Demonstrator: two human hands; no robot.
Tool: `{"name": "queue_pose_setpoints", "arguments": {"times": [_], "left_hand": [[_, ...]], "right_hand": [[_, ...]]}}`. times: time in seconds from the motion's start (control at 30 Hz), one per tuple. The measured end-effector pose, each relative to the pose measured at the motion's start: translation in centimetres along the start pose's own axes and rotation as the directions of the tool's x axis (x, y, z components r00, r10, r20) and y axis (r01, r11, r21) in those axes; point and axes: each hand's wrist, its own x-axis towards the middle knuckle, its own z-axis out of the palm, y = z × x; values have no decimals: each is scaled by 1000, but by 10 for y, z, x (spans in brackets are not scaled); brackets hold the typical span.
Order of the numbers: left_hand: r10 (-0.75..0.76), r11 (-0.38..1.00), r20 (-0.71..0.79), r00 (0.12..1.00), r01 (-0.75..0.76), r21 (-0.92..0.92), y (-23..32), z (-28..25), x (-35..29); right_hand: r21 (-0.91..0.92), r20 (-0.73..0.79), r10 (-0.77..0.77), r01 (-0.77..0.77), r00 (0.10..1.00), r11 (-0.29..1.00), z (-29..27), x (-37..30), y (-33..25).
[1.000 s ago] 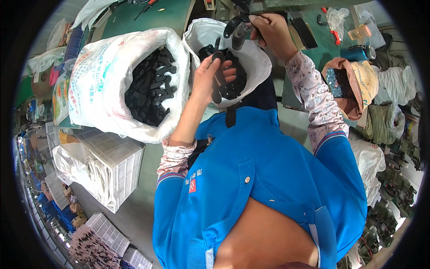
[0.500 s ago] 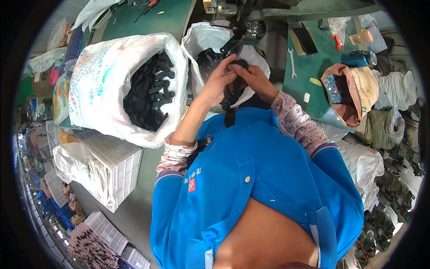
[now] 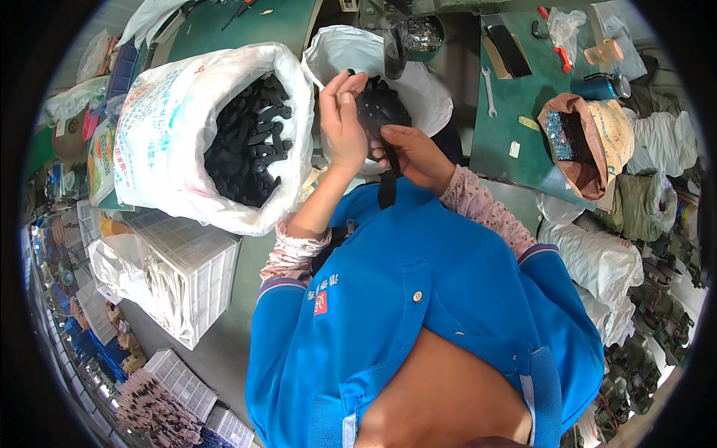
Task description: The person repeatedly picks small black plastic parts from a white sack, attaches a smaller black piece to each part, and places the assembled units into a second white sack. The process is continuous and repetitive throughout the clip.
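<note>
My left hand [image 3: 344,127] is raised at the near left edge of a white sack [image 3: 328,46], its fingers curled. A small dark tip of a black part [image 3: 351,72] shows at its fingertips; the rest is hidden. My right hand [image 3: 420,155] is lower, close to my chest, thumb and fingers closed on a slim black part, mostly covered by the fingers. Behind and between the hands, a heap of black parts [image 3: 385,104] lies in the sack. A black strap [image 3: 387,191] hangs just below my right hand.
At left a large white woven sack [image 3: 168,142] holds many black pieces [image 3: 250,149]. On the green bench at right are a wrench [image 3: 489,92], a phone [image 3: 507,51], a flask [image 3: 600,86] and a brown bag [image 3: 585,172] of small metal bits. A white crate [image 3: 213,287] stands lower left.
My hands, together before, have come apart: the left turned upward, the right lowered toward my chest. The black machine part above the sack looks different as the view shifted slightly.
</note>
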Motion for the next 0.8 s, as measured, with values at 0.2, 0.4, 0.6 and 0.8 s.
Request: {"name": "queue_pose_setpoints", "arguments": {"times": [0.2, 0.4, 0.6, 0.8], "left_hand": [[-66, 996, 41, 997, 63, 64, 13, -7, 2], [-148, 988, 78, 986, 151, -41, 6, -11, 0], [-332, 936, 39, 942, 335, -105, -3, -23, 2], [-511, 855, -352, 784, 421, -303, -15, -115, 47]], "right_hand": [[-243, -133, -374, 335, 918, 910, -7, 11, -65], [-580, 147, -687, 625, 711, 522, 13, 19, -136], [-683, 79, -482, 399, 873, 611, 18, 32, -154], [-645, 88, -401, 359, 912, 675, 9, 27, -159]]}}
